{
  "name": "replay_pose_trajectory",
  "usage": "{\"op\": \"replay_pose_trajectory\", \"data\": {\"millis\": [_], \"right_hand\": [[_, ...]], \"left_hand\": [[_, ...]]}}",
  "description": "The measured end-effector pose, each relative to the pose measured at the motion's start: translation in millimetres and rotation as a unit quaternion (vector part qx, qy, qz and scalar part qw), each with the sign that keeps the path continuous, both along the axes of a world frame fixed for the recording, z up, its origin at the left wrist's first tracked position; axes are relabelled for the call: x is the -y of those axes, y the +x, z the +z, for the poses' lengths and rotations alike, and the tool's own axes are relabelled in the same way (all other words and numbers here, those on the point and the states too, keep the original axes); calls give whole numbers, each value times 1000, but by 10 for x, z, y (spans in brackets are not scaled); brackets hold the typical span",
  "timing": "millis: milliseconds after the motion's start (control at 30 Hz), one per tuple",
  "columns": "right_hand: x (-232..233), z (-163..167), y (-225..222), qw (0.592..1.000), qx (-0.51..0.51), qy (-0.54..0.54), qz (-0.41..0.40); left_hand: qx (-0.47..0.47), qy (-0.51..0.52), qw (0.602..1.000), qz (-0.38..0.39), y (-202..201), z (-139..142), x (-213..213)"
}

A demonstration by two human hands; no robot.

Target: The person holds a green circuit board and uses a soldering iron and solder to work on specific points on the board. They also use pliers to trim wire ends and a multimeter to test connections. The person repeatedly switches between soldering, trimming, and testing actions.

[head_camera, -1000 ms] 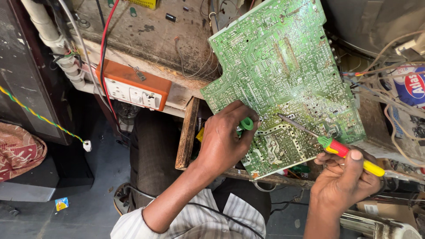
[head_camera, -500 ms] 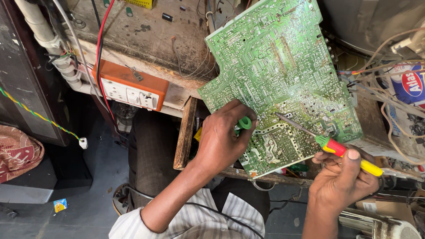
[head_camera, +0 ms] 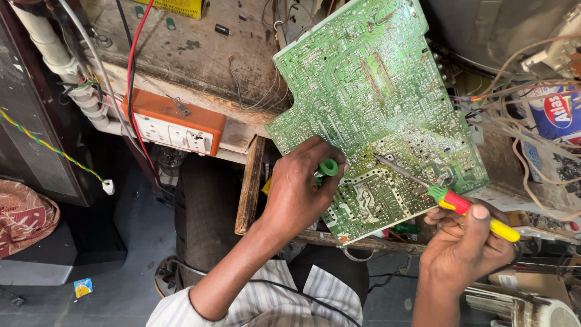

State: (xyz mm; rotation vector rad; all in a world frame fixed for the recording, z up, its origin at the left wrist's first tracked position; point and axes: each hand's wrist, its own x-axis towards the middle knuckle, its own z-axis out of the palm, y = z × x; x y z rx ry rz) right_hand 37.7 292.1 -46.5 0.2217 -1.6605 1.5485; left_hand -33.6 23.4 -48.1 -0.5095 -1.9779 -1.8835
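left hand (head_camera: 296, 191) gripping green tool (head_camera: 327, 168) against circuit board (head_camera: 375, 91), right hand (head_camera: 466, 245) pinching screwdriver (head_camera: 460, 204), tip touching board

bare left hand (head_camera: 296, 191) and right hand (head_camera: 463, 245); white shirt with thin dark stripes; dark trousers

**Packages and labels around the workbench**

A yellow box (head_camera: 175, 6) lies at the bench's far edge, cut off by the frame. A blue-and-white package with a red oval label (head_camera: 554, 112) sits at the right side. A small blue wrapper (head_camera: 83, 286) lies on the floor.
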Motion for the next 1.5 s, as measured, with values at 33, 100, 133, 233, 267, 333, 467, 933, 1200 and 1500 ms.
{"op": "replay_pose_trajectory", "data": {"millis": [33,100,133,233,267,333,467,933,1200,1500], "right_hand": [[3,4,10,1000,-3,0,-1],[11,15,25,1000,-3,1,-2],[18,22,29,1000,-2,1,-3],[41,36,29,1000,-1,-2,-5],[50,34,35,1000,1,-2,-6],[64,33,32,1000,3,-4,-8],[90,16,23,1000,4,-15,-9],[274,-101,97,997,24,-40,-57],[263,-149,119,997,18,-30,-64],[211,-256,76,998,12,-20,-50]], "left_hand": [[-15,3,1000,3,-5,6,-2],[-40,1,999,11,-19,12,-1],[-52,0,999,14,-14,20,-2],[4,-17,1000,-11,-14,38,-3],[-7,-20,1000,-6,-12,42,-4],[-29,-27,999,5,-9,50,-7],[-33,-18,999,8,-23,42,-26],[8,-32,999,-5,-20,0,-63],[-16,-26,999,10,-15,11,-78],[-33,-14,999,17,-39,-59,-129]]}}
